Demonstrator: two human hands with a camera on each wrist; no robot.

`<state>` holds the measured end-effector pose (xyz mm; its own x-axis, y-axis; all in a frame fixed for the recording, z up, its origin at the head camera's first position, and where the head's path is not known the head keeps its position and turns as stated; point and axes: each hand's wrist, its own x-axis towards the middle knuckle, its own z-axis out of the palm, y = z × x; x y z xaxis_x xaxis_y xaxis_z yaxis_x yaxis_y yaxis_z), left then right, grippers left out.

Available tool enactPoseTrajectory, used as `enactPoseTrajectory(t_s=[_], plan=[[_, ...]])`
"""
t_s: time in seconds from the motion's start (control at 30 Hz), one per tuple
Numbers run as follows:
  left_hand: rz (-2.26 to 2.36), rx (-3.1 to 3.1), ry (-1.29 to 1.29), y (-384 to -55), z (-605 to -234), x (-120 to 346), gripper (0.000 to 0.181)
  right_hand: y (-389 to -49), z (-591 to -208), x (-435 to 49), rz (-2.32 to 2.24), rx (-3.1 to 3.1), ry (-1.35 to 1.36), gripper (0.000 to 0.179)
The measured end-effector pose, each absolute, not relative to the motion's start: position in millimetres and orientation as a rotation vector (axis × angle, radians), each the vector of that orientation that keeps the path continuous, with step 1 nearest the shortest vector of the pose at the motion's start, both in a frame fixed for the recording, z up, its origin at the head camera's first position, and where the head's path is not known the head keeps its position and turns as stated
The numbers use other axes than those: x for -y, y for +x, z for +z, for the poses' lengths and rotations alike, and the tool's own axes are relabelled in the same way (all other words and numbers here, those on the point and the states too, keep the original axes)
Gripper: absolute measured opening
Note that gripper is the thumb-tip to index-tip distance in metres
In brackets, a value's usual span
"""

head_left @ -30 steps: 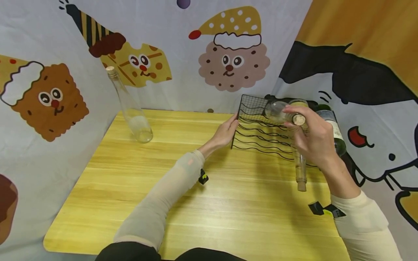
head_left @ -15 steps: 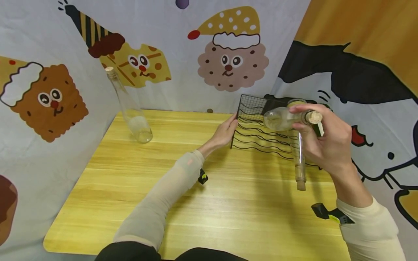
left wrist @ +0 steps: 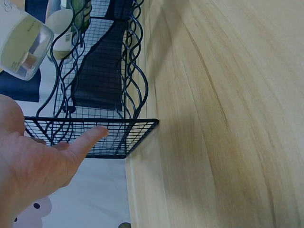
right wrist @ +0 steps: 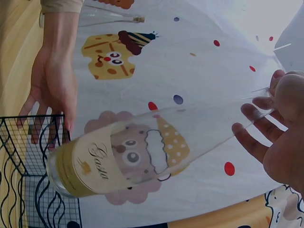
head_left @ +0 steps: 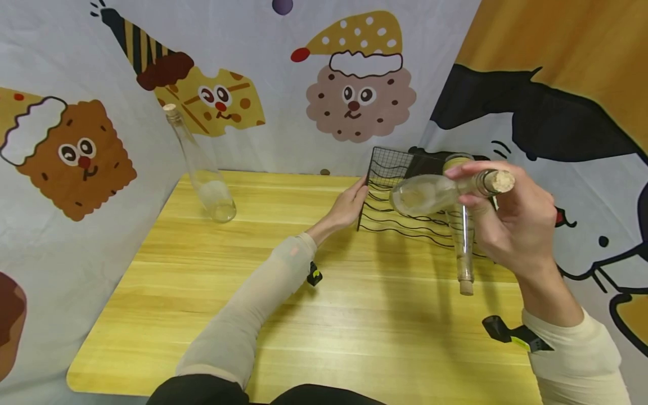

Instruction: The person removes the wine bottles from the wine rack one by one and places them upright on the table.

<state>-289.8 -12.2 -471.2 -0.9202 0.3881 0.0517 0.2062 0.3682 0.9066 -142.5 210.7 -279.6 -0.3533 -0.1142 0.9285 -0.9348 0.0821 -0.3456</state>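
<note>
My right hand [head_left: 521, 219] grips the neck of a clear corked glass bottle [head_left: 425, 195], tilted above the black wire bottle rack [head_left: 405, 228]. Its base points left, and in the right wrist view its cream label [right wrist: 95, 164] shows on the lower part. At the rack's left end, my left hand [head_left: 346, 205] rests with extended fingers against the mesh side panel [left wrist: 95, 137]. Another clear corked bottle [head_left: 464, 253] lies in the rack, neck toward the front. Part of a green bottle [left wrist: 83, 14] shows in the rack in the left wrist view.
A third clear corked bottle [head_left: 205, 174] stands upright at the table's back left. The yellow wooden table [head_left: 344, 332] meets a cartoon-printed cloth [head_left: 283, 112] behind the rack and at the sides.
My right hand has moved right and nearer with its bottle, whose base has come forward and swung left. The left hand stays against the rack.
</note>
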Motion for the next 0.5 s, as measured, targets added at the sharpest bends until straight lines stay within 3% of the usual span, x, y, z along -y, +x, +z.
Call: enactPoseTrajectory(t_s=[0.2,0.5], plan=[[1.579,-2.464,0.541,-290.5,-470.8,12.6,0.064,-138.0,-278.4,-205.3,1.475,1.540,1.150,0.037],[1.593,-2.460,0.571,-291.9,-474.8,13.2,0.064,-134.9,-284.9,-201.7,1.479,1.639,1.241,0.043]])
